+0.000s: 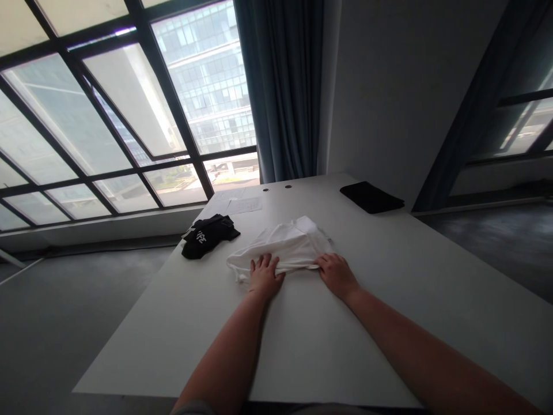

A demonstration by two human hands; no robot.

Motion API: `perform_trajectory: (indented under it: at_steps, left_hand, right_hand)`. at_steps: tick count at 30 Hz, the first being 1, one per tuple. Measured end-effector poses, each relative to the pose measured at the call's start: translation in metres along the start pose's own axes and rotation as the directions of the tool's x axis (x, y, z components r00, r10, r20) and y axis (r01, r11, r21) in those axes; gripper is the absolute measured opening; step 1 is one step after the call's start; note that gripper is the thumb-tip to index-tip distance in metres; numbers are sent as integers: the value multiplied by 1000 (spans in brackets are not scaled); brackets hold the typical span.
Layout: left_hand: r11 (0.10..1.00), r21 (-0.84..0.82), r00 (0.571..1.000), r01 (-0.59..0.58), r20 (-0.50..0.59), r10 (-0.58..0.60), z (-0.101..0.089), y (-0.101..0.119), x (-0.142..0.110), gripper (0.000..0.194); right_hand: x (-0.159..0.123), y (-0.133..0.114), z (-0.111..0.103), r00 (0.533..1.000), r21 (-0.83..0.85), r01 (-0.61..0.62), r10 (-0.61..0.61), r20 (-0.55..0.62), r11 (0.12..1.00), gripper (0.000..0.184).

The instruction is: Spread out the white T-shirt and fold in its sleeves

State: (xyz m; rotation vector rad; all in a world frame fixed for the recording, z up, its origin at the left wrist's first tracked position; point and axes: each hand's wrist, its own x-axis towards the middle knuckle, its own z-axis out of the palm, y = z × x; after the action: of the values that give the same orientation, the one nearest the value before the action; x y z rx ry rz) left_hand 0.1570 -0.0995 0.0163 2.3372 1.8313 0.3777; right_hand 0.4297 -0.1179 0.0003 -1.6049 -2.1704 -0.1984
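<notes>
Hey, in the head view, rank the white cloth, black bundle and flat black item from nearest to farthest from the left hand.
1. White cloth: touching the left hand.
2. Black bundle: farther forward, to the hand's left.
3. Flat black item: farthest, well to the right.

Dim room; my main light is daylight from the big window (133, 109) at upper left, its lower panes near blown out. Wall (401, 86) and curtain (283, 86) sink into shadow. Worktop (319, 334) reads dull grey. I get wide-angle stretch toward the edges, fine detail soft.
</notes>
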Motion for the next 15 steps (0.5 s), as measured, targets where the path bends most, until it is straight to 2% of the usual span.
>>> perform_trajectory:
  at_steps: [2,5,9,11,15]
  left_hand:
    - [991,10,991,132,-25,-132,-3,-9,4,70]
    - [952,23,952,304,-45,-303,-4,-21,9,73]
    - [937,35,937,347,-39,-346,-4,-35,14,70]
    - [935,42,935,353,-60,-351,-5,-40,15,71]
    - [910,35,905,413,-128,-405,-8,-51,16,69]
  right_hand:
    - [1,8,-3,999,-20,-40,40,-24,999,17]
    - [2,25,-3,989,-26,-103,100,-106,994,12]
    - [3,45,-2,959,44,-152,158,-234,987,27]
    - [2,48,-2,954,111,-111,137,-265,988,33]
    - [0,38,-8,955,212,55,10,-295,976,39]
